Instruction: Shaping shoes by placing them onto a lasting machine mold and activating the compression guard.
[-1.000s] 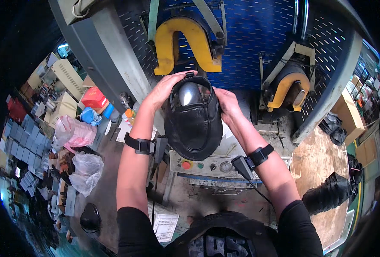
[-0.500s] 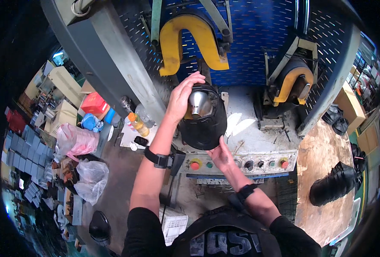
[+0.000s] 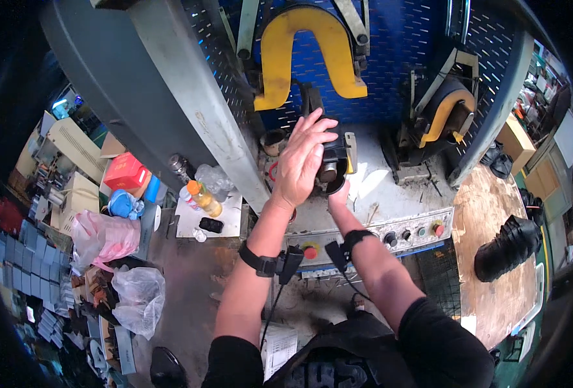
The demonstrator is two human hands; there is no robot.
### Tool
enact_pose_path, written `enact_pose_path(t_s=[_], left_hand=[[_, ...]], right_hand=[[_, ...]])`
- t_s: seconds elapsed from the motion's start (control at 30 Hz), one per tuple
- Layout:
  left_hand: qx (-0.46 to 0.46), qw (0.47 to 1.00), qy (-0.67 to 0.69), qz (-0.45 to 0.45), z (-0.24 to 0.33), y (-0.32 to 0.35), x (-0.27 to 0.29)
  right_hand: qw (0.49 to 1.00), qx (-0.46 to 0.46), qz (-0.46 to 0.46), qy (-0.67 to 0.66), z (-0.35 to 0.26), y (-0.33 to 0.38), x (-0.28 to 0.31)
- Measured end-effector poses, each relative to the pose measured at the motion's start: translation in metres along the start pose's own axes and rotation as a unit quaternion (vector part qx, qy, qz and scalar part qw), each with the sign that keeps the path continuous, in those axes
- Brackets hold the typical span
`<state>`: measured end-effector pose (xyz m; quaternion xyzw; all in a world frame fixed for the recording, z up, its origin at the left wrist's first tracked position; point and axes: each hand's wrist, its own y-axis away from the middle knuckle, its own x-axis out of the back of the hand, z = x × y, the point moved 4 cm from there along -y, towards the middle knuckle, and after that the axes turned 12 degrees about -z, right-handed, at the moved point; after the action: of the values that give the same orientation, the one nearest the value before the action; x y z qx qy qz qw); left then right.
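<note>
A black shoe upper [image 3: 335,184] sits around a metal form [image 3: 328,173] on the machine, below a yellow U-shaped clamp [image 3: 275,64]. My left hand [image 3: 299,161] lies along the left side of the upper, fingers stretched out, and hides much of it. On the near right side, my right hand [image 3: 340,195] grips the edge of the upper; most of its fingers are hidden. Both my wrists wear black straps with small devices.
The control panel [image 3: 380,236] with buttons and knobs runs along the machine's front. At right is a second yellow clamp [image 3: 447,116]; stacked black shoe parts [image 3: 508,249] lie on a wooden table [image 3: 487,310]. A bottle [image 3: 207,202] and plastic bags [image 3: 139,301] are at left.
The upper has moved up and right, turning so that less of its inside shows. My left hand has shifted right and flattened over its side; my right hand has moved up beside it.
</note>
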<state>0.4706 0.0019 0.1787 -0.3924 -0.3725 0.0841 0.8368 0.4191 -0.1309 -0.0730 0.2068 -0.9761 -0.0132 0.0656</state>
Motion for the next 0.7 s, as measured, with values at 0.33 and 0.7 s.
enact_pose_path(t_s=[0.33,0.7], left_hand=[[0.178,0.97,0.083,0.144,0.003,0.109,-0.025],[0.347,0.918,0.176,0.073,0.02,0.222,-0.056]], right_hand=[[0.955,0.241,0.063,-0.164,0.018,-0.063,0.004],[0.95,0.258,0.169,0.046,0.012,-0.074,-0.005]])
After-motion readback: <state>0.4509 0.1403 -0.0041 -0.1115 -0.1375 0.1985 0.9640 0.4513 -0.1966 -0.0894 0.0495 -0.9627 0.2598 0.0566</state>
